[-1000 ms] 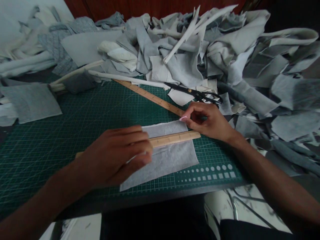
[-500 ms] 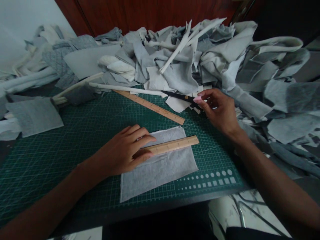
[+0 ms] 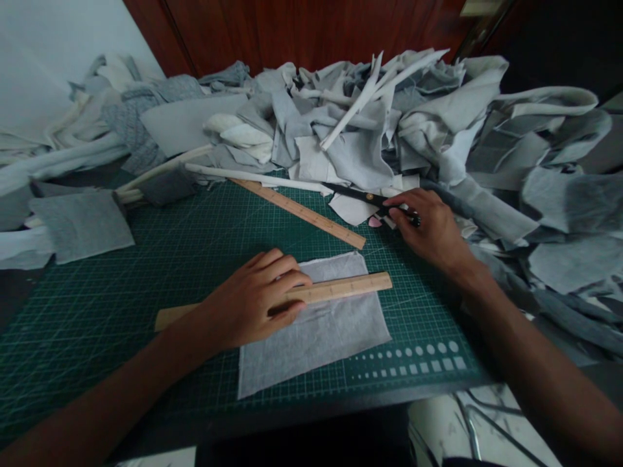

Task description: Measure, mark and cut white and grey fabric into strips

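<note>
My left hand (image 3: 267, 295) lies over a wooden ruler (image 3: 350, 287), fingers on its far side and thumb on the near side, pressing it onto a grey cloth piece (image 3: 311, 344). That cloth lies flat on the green cutting mat (image 3: 195, 259). At the mat's back right, my right hand (image 3: 423, 220) is closed on the handles of black scissors (image 3: 357, 194), whose blades point left. A small pink piece, like tailor's chalk (image 3: 374, 222), sits on the mat beside the scissors. Fingers partly hide the scissor handles.
A second wooden ruler (image 3: 302, 212) lies slanted behind the cloth. Heaps of grey and white fabric scraps (image 3: 341, 149) line the back and right. More cloth pieces (image 3: 82, 224) lie at the left. The table's front edge (image 3: 302, 408) runs below the mat.
My right hand has let go of the pink chalk, which now lies on the mat, and has taken hold of the scissors' handles. My left hand stays on the ruler.
</note>
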{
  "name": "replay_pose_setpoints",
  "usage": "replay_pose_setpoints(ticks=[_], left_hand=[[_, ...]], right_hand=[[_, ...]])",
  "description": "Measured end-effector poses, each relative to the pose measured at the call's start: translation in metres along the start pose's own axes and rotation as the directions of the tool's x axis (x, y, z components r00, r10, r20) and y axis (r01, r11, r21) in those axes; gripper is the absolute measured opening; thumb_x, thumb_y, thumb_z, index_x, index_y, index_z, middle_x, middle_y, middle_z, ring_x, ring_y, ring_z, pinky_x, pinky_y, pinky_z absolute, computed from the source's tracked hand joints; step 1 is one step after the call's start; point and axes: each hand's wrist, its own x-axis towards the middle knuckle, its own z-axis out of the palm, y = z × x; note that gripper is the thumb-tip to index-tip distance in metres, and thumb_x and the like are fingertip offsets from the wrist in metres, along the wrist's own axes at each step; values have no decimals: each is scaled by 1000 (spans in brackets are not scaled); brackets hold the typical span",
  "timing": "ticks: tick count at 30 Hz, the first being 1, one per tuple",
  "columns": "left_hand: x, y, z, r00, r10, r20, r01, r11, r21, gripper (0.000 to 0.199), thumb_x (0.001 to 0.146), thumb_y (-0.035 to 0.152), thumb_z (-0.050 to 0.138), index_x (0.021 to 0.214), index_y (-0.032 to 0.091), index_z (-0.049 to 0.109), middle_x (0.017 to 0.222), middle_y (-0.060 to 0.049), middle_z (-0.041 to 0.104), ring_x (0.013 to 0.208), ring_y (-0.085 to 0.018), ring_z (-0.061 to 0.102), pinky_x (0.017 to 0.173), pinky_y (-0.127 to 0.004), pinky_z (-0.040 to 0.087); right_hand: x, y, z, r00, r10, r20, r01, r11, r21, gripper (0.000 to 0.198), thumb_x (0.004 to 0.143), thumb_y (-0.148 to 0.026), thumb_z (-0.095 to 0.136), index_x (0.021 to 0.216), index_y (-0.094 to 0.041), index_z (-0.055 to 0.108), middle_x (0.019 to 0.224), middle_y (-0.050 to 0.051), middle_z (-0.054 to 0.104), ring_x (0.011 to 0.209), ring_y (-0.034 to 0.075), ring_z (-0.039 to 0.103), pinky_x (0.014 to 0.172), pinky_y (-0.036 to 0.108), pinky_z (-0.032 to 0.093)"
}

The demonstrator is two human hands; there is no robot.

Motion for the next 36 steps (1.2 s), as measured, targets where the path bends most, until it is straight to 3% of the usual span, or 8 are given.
replay_pose_setpoints(ticks=[5, 12, 19, 28, 36], left_hand=[[-1, -15, -3, 998, -53, -32, 56, 996, 74, 19, 102, 26, 59, 116, 16, 67, 104, -7, 66, 99, -25, 57, 89, -39, 46], [-5, -35, -16, 984, -163, -75, 174, 966, 190, 25, 101, 30, 53, 112, 14, 68, 104, -9, 66, 99, -28, 58, 89, -43, 48], [-5, -44, -20, 966, -248, -72, 256, 955, 147, 23, 98, 33, 51, 107, 18, 65, 105, -8, 67, 102, -28, 60, 92, -43, 48], [-5, -38, -14, 971, -229, -65, 236, 962, 136, 33, 104, 34, 46, 124, 18, 66, 115, -9, 64, 109, -28, 59, 99, -46, 47], [-4, -36, 1, 965, -219, -144, 225, 974, 28, 36, 106, 34, 46, 132, 17, 65, 119, -9, 60, 113, -27, 55, 105, -45, 46]], right_hand=[[-5, 21, 0, 997, 66, 39, -59, 985, -165, 32, 93, -19, 53, 120, -21, 71, 114, 14, 71, 110, 36, 65, 100, 58, 51], [-8, 25, 0, 995, 82, 55, -71, 981, -181, 33, 93, -21, 52, 122, -19, 69, 114, 17, 68, 109, 36, 64, 102, 59, 52], [-8, 30, -1, 990, 93, 102, -68, 973, -223, 34, 92, -22, 52, 120, -19, 69, 116, 15, 67, 111, 35, 63, 100, 57, 52], [-8, 30, 0, 998, 49, 45, -38, 973, -226, 36, 90, -19, 53, 123, -19, 68, 121, 17, 64, 121, 37, 58, 107, 61, 47], [-6, 33, 3, 997, 78, 24, -72, 978, -193, 33, 93, -22, 52, 123, -20, 66, 117, 17, 65, 116, 37, 60, 107, 61, 47]])
